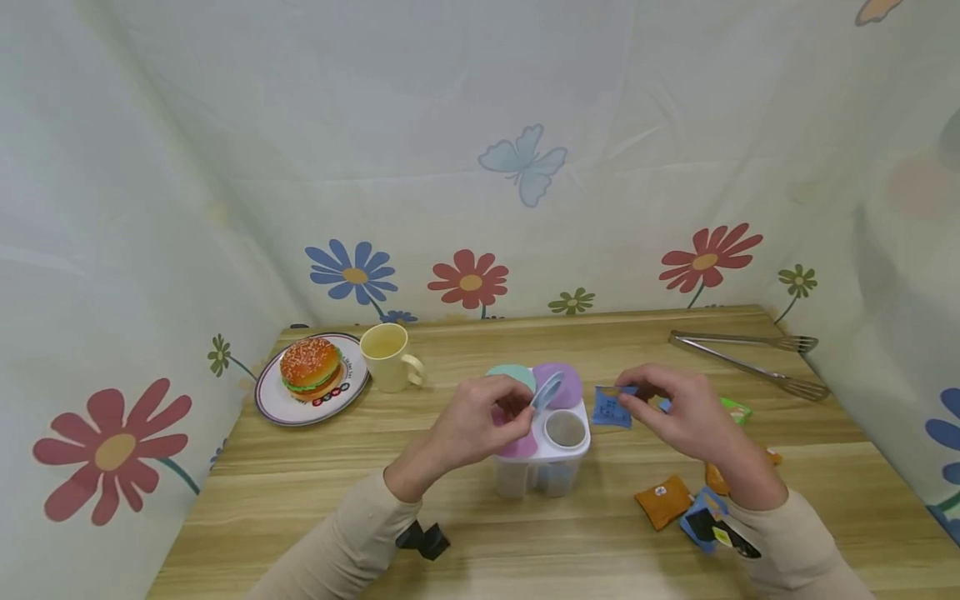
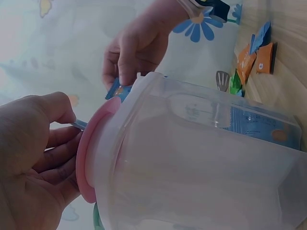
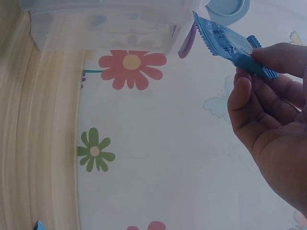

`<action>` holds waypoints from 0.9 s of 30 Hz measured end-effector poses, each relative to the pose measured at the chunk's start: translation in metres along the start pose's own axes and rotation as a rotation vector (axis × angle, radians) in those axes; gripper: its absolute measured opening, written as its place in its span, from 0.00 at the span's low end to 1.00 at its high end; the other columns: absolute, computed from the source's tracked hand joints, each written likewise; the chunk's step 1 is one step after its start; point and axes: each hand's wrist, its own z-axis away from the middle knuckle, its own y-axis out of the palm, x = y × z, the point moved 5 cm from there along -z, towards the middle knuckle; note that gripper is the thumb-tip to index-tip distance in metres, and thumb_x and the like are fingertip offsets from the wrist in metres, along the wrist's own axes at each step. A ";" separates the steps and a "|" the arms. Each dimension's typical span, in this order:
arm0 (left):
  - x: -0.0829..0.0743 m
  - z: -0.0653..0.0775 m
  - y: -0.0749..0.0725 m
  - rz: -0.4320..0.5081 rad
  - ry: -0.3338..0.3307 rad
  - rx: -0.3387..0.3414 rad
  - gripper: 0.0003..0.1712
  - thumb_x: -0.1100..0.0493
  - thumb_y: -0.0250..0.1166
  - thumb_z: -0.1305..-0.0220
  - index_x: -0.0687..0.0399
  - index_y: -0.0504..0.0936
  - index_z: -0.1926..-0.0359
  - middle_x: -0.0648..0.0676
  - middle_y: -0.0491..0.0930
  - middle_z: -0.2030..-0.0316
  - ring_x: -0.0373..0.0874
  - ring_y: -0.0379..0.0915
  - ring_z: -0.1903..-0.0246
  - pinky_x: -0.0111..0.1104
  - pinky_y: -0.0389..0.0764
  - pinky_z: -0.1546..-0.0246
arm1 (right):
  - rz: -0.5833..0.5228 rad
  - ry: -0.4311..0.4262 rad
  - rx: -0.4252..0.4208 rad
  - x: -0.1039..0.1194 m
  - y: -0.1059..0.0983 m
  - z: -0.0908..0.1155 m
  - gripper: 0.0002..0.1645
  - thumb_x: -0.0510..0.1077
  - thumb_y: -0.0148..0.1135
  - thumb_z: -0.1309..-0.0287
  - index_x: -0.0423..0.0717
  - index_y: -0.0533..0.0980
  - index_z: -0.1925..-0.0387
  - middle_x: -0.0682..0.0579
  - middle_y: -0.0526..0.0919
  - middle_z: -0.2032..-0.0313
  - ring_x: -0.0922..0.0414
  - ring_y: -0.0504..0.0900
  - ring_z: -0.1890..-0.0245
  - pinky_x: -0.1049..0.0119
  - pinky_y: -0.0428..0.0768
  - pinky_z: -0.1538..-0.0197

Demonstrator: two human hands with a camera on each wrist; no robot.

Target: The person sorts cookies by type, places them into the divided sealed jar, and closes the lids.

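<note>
In the head view, a clear container with a white top (image 1: 582,442) stands on the table with several round lids. My left hand (image 1: 468,421) pinches a light blue lid (image 1: 548,393), which is raised on edge beside a round uncovered opening (image 1: 565,430). The teal lid (image 1: 512,377), purple lid (image 1: 562,385) and pink lid (image 2: 86,153) lie on the top. Right of the container, my right hand (image 1: 678,410) pinches a small blue packet (image 3: 230,45) between thumb and fingers. Another blue packet (image 2: 261,128) shows through the container's wall in the left wrist view.
Orange packets (image 1: 663,502), a blue packet (image 1: 701,521) and a green packet (image 1: 737,410) lie near my right forearm. Metal tongs (image 1: 742,358) rest at the back right. A yellow mug (image 1: 386,358) and a plate (image 1: 288,410) bearing a burger (image 1: 311,368) stand at the left.
</note>
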 end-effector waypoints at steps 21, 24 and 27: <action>0.000 0.000 0.000 0.006 0.003 -0.004 0.04 0.66 0.68 0.45 0.59 0.83 0.66 0.49 0.83 0.72 0.33 0.76 0.73 0.22 0.82 0.70 | -0.116 -0.054 -0.022 0.019 0.002 -0.011 0.16 0.27 0.68 0.51 0.47 0.81 0.62 0.57 0.84 0.66 0.66 0.78 0.70 0.77 0.81 0.65; 0.000 0.000 0.000 0.005 0.005 -0.005 0.04 0.66 0.68 0.44 0.59 0.83 0.66 0.49 0.82 0.72 0.33 0.76 0.73 0.22 0.82 0.70 | -0.141 -0.066 -0.016 0.020 0.005 -0.012 0.16 0.27 0.68 0.51 0.46 0.81 0.62 0.57 0.84 0.66 0.65 0.79 0.70 0.76 0.81 0.65; 0.000 0.000 0.000 0.005 0.006 -0.006 0.04 0.66 0.68 0.44 0.58 0.83 0.66 0.49 0.82 0.72 0.33 0.76 0.73 0.22 0.82 0.70 | -0.169 -0.078 -0.011 0.021 0.008 -0.013 0.16 0.26 0.68 0.51 0.45 0.81 0.62 0.56 0.84 0.66 0.65 0.79 0.70 0.74 0.82 0.65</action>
